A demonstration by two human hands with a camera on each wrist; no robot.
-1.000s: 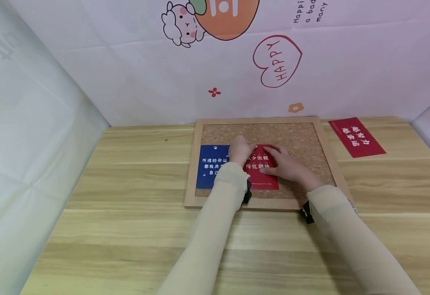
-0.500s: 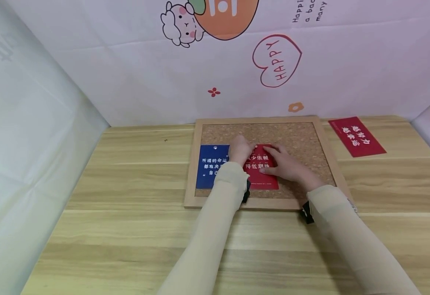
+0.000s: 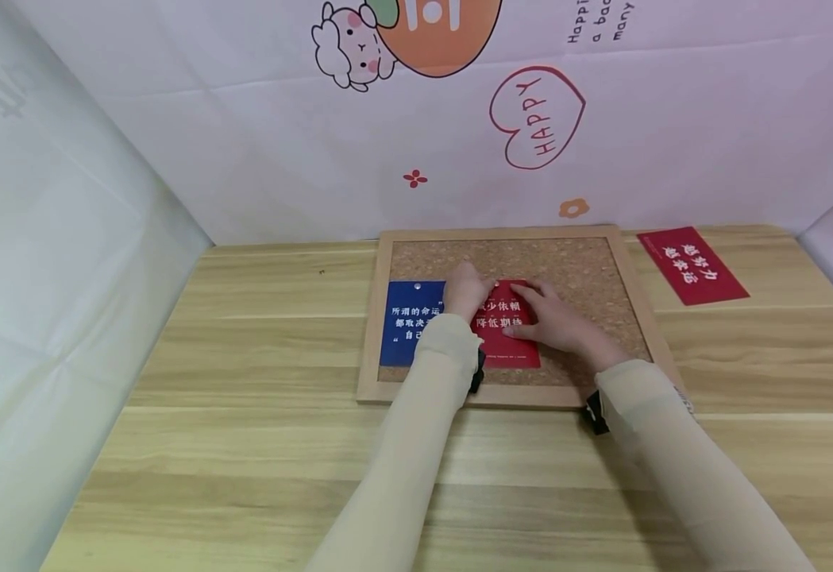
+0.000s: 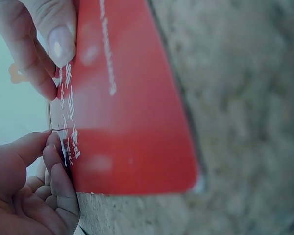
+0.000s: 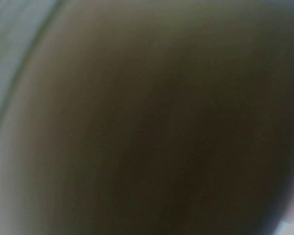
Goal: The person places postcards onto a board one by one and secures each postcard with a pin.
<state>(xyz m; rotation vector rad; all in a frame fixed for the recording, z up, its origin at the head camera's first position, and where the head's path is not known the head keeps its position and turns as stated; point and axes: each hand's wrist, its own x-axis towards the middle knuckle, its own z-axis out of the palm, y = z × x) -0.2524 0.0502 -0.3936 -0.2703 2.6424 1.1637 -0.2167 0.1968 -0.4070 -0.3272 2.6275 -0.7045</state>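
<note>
Red card [image 3: 509,345] on a framed corkboard [image 3: 573,258], beside 1 blue card [image 3: 403,324].
Head: the right hand [image 3: 557,319] rests on the red card, thumb and fingers spread, not gripping; the left hand [image 3: 464,292] is at its top edge. Left wrist: the left hand pinches 1 thin pin [image 4: 57,129] between thumb and finger at the card's edge. Right wrist: dark blur, too indistinct to read.
</note>
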